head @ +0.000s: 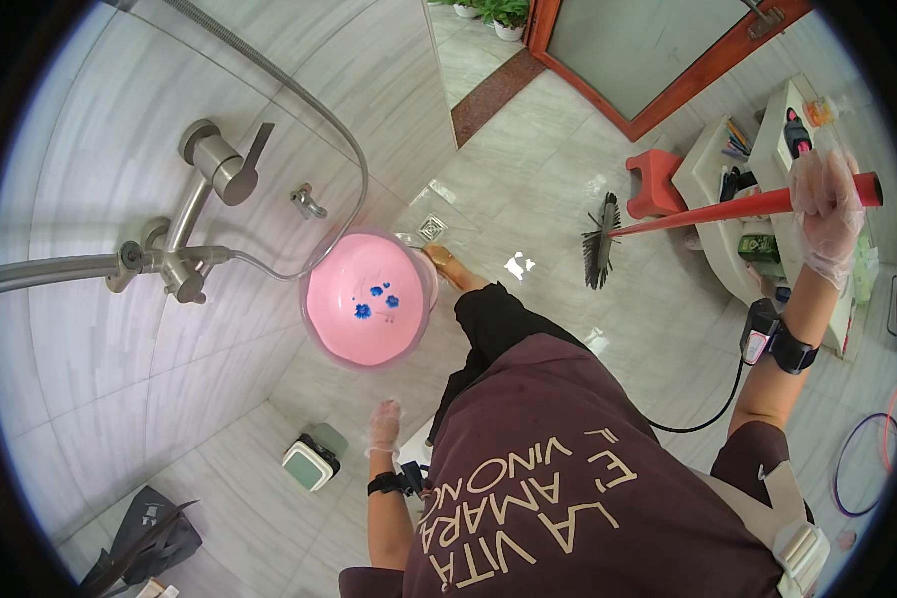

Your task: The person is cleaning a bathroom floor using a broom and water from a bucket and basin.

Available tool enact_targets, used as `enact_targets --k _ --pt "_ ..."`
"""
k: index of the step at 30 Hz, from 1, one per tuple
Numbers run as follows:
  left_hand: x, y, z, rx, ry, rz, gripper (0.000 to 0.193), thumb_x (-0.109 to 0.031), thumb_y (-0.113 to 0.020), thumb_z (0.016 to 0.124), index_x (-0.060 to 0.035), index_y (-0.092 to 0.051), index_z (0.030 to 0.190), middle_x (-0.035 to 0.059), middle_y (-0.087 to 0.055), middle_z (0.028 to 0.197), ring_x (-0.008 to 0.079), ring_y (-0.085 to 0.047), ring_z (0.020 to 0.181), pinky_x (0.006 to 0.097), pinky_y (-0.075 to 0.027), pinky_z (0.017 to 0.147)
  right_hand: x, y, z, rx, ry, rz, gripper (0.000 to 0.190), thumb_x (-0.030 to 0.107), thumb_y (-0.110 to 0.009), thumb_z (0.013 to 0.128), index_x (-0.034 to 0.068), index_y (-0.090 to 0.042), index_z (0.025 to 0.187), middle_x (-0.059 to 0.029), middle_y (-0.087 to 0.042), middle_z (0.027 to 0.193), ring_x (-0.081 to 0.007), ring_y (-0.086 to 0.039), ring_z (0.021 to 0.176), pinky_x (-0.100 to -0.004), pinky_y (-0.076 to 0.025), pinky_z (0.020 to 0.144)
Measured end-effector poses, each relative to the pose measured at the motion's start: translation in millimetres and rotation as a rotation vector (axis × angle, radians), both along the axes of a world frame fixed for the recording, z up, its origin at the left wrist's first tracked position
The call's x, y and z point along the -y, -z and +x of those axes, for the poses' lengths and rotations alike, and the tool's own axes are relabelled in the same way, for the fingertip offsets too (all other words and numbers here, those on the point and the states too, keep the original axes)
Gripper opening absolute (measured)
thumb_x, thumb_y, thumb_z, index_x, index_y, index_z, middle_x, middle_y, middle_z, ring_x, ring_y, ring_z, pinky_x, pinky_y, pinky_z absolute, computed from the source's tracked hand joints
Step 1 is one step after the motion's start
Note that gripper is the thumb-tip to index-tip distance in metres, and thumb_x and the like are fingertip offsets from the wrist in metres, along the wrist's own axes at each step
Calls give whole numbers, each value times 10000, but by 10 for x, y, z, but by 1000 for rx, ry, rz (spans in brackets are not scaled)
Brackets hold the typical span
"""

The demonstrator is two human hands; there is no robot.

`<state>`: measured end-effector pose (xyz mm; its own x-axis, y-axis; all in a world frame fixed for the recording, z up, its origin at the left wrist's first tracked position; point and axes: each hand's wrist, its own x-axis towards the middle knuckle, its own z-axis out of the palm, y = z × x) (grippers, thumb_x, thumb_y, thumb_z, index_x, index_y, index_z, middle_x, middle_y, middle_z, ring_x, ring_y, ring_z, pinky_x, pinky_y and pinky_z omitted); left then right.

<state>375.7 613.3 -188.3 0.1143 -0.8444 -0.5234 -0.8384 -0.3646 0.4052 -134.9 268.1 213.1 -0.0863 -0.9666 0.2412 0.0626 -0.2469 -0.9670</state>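
Observation:
My right hand (827, 190), in a clear plastic glove, grips the red handle (725, 214) of a broom near its top end. The broom head (603, 241), with dark bristles, rests on the tiled floor. My left hand (385, 426), also in a clear glove, hangs low at my other side; nothing shows in it, and its fingers are too bunched to tell if they are closed. Ahead of it a pink plastic basin (329, 321) with blue flower prints stands by the wall, close to my foot.
A floor drain (432, 226) lies beyond my foot. A red plastic stool (654, 183) adjoins white corner shelves (706, 168) holding bottles. A shower mixer tap (183, 276) with a metal hose (351, 142) is on the left wall. A small bin (310, 463) stands lower left; the wood-framed door (635, 123) is open.

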Motion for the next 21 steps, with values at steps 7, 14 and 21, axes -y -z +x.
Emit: enact_targets --k 7,14,21 --pt "111 78 -19 15 111 -11 180 -94 -441 754 -90 -522 914 102 -548 983 251 -491 983 360 -393 843 -157 -60 142 -3 167 2 161 181 -468 838 65 -446 728 55 -243 474 -69 -229 436 -210 -223 439" --pt "213 58 103 276 434 15 215 -105 -456 736 -82 -523 939 102 -544 978 247 -476 1004 348 -387 848 -22 230 364 -63 121 27 264 189 -537 812 124 -383 607 65 -290 494 -54 -266 423 -222 -211 406" --pt "1619 -1403 -823 -611 -541 91 439 -192 -569 782 -27 -410 1157 85 -489 1028 159 -449 977 281 -367 848 314 1921 317 -520 79 428 112 140 -527 766 41 -574 788 -23 -516 636 -135 -526 623 -302 -423 588"
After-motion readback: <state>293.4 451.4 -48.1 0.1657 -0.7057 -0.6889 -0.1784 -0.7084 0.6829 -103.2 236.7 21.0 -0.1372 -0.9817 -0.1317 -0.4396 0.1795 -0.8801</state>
